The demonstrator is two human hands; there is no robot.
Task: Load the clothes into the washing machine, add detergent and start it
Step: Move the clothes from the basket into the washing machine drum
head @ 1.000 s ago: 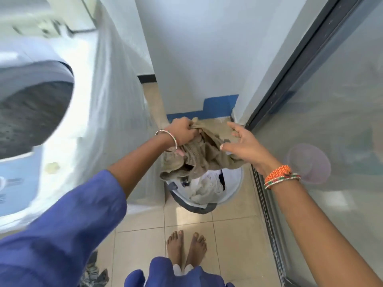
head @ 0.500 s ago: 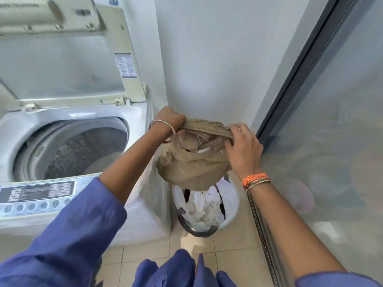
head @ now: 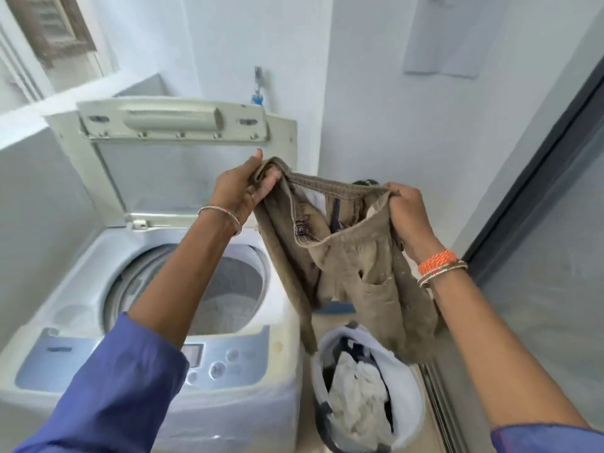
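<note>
Trousers (head: pixel 353 256) | waistband pinched by left hand (head: pixel 243 191) and right hand (head: pixel 408 217), spread for dropping | washing machine (head: pixel 183 289) lid up, left

The laundry basket (head: pixel 408 400) stands right of the washing machine (head: pixel 268 371), with trousers (head: pixel 353 266) above the basket.

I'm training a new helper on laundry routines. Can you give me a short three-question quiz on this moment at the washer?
1. True or false: the lid of the white top-loading washing machine is raised.
2. What do the left hand and right hand hold between them? A) a white towel B) a khaki-brown garment C) a detergent bottle
3. Fill in: the white round laundry basket stands on the floor to the ____ of the machine.

Key: 1 true; 2 B; 3 right.
</note>
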